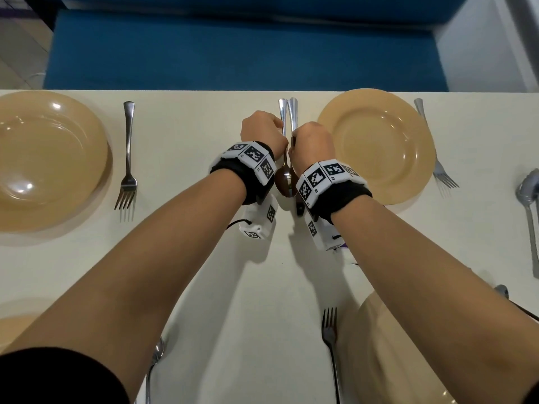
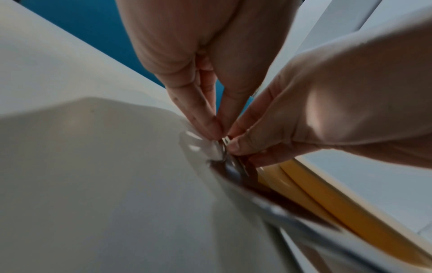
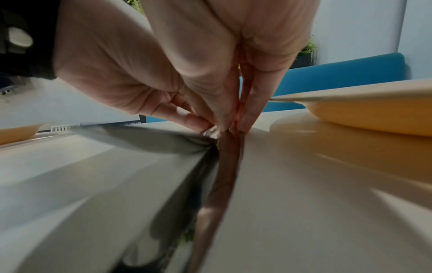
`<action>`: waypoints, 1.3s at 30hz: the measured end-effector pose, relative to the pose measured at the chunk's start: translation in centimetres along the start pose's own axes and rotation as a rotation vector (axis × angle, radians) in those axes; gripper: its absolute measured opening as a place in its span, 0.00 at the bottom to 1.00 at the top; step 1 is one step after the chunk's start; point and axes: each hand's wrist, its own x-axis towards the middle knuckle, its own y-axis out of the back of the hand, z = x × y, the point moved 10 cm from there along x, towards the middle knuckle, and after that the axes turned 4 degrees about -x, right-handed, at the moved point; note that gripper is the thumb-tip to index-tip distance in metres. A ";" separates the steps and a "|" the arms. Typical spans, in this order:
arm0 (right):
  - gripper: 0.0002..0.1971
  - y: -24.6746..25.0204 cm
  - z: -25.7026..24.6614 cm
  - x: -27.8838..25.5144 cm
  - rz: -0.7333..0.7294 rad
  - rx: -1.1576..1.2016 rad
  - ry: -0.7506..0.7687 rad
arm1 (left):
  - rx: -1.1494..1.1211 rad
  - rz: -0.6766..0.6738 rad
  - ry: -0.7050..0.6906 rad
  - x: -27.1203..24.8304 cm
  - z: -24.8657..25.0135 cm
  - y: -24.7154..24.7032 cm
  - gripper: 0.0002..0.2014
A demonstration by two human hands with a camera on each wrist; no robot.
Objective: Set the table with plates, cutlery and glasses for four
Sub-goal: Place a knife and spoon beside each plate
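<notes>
Spoon (image 1: 284,173) pinched in left hand (image 1: 264,132) grip, knife (image 1: 292,112) pinched in right hand (image 1: 313,141) grip, handles beyond knuckles

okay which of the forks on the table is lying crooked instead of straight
The fork at the far right, just right of the far-right plate. It slants across the table; the other two forks lie straight.
</notes>
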 end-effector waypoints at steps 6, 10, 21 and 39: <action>0.11 0.1 -0.1 -0.1 -0.006 -0.023 0.012 | -0.015 -0.005 0.012 0.1 0.0 -0.1 0.17; 0.11 0.0 -0.1 -0.2 -0.011 -0.014 0.006 | -0.009 -0.008 0.014 0.0 -0.1 -0.2 0.18; 0.12 0.0 -0.2 -0.3 -0.013 -0.019 0.021 | 0.012 -0.023 0.019 -0.2 -0.2 -0.2 0.19; 0.22 8.3 7.9 -6.0 0.180 0.287 -0.160 | 0.041 -0.040 -0.142 -6.4 5.5 -0.5 0.21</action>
